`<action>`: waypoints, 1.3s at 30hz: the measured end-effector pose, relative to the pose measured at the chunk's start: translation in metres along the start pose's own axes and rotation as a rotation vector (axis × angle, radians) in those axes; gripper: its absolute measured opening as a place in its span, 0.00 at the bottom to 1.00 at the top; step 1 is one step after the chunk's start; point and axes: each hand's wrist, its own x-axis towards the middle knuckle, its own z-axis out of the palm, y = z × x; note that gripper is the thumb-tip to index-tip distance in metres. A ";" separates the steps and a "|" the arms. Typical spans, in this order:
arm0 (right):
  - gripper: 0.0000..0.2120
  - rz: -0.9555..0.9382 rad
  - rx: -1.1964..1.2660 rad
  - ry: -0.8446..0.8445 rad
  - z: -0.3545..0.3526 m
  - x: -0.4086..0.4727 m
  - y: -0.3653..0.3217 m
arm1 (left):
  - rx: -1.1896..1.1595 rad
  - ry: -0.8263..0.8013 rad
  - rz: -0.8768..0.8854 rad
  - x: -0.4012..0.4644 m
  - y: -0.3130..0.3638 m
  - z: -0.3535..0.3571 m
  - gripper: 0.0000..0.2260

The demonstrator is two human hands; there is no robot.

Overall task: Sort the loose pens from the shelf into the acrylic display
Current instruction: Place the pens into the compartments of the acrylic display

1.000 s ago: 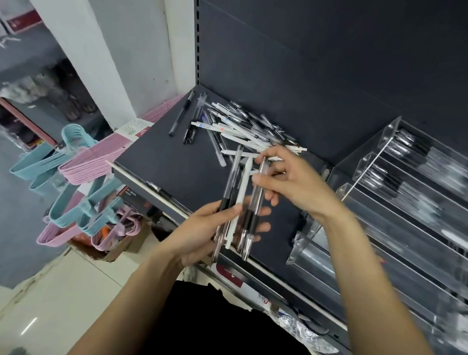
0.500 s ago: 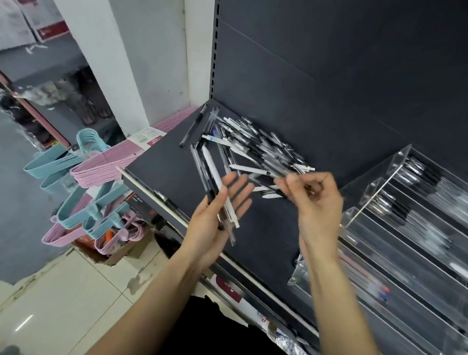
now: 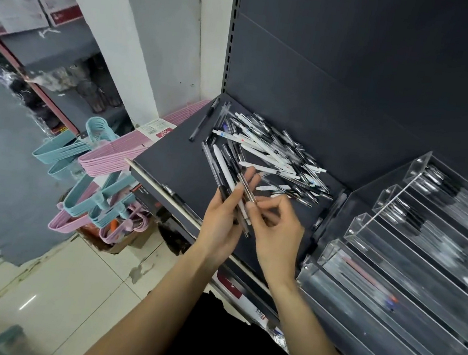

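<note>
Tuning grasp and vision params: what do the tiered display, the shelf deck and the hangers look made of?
Tiered display: clear glossy acrylic by the look; pens show through, edges catch light.
Shelf deck: probably painted sheet metal, matte dark grey, with a thin pale front lip.
Hangers: likely moulded plastic, smooth pastel pink and blue, stacked alike.

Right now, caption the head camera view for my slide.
Left hand holds a bundle of pens while right hand adds one, beside the acrylic display.
</note>
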 end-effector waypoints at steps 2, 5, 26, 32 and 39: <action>0.07 0.008 -0.034 -0.047 -0.002 0.001 0.000 | 0.005 0.030 -0.008 0.002 0.000 -0.003 0.15; 0.05 0.023 -0.081 -0.160 -0.009 0.004 -0.003 | -0.016 0.040 0.003 0.002 0.001 -0.004 0.09; 0.07 -0.251 -0.374 -0.967 -0.024 0.105 -0.075 | 0.519 -0.312 -0.181 -0.031 0.011 -0.017 0.10; 0.03 -0.315 -0.410 -0.818 -0.032 0.104 -0.077 | 0.474 -0.279 -0.190 -0.033 0.007 -0.019 0.05; 0.08 -0.213 0.201 -0.171 -0.060 0.091 -0.071 | 0.241 -0.142 -0.133 -0.030 0.008 -0.029 0.07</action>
